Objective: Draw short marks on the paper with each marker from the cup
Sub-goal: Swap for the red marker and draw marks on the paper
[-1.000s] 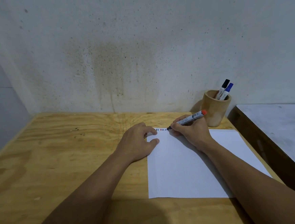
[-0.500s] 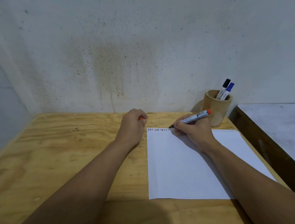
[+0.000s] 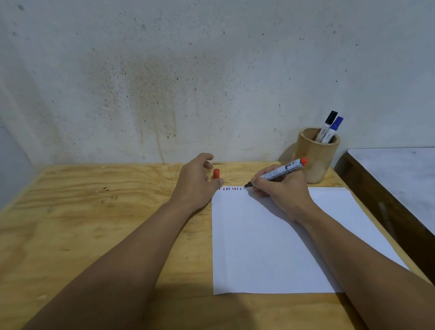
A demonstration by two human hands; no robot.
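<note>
A white sheet of paper lies on the wooden table, with a row of short coloured marks along its top edge. My right hand grips an uncapped red marker, its tip at the right end of the row. A red cap stands upright on the table just beyond the paper's top left corner. My left hand rests beside the cap with fingers spread, apart from it. A wooden cup behind my right hand holds a black marker and a blue marker.
The plywood table meets a stained wall at the back. A dark-edged surface with a pale top borders the table on the right, close to the paper and the cup.
My left hand left the paper, closed around the red cap, then stood it on the table and opened. My right hand kept the marker at the row of marks.
</note>
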